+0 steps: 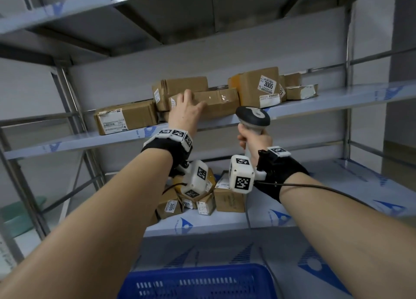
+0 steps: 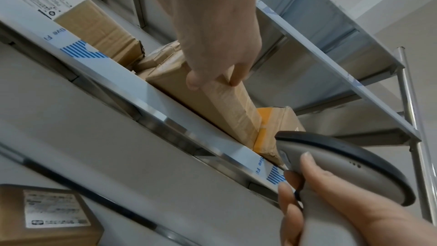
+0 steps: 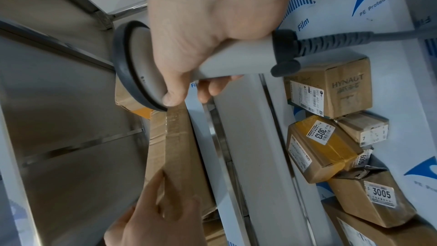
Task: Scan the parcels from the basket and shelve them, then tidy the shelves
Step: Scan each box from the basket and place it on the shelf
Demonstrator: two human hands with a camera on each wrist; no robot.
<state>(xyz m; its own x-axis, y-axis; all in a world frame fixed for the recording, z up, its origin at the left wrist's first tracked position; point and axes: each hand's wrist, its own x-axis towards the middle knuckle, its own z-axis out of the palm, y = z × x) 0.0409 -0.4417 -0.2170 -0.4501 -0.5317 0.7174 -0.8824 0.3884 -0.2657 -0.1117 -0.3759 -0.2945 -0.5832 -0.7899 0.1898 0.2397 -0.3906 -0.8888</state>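
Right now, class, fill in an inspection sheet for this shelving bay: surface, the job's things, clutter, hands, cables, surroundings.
Surface: middle shelf still wears blue-printed film.
Job's things: long box lies along the shelf front; blue basket stands below.
Clutter: small boxes heaped unevenly on the lower shelf.
Hands: left hand holds the long box's end; right hand grips the scanner.
Cables: scanner cable trails off right.
Surroundings: grey wall, metal uprights.

Pale grey wall (image 1: 126,82) behind the rack. Green object (image 1: 13,213) low at far left, blurred. Wood-toned floor (image 1: 398,150) far right.
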